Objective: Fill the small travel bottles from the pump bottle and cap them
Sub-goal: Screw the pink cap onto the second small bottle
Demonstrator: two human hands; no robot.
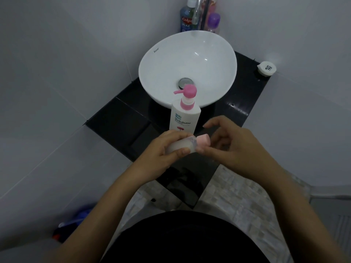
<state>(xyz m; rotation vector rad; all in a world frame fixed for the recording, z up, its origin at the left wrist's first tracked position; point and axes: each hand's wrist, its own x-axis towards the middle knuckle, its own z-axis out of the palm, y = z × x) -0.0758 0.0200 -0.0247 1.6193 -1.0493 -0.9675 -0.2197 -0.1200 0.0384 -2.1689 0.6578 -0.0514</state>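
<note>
The small travel bottle [180, 145] lies sideways in the air at the near edge of the black worktop [121, 122], its body pale with what looks like lotion. The left hand [163, 150] grips it; the right hand [233, 143] pinches its pink cap [260, 141] at the neck, so capping seems underway. Just beyond stands the pump bottle [185, 112], then the white basin [188, 69]. No other travel bottle shows.
</note>
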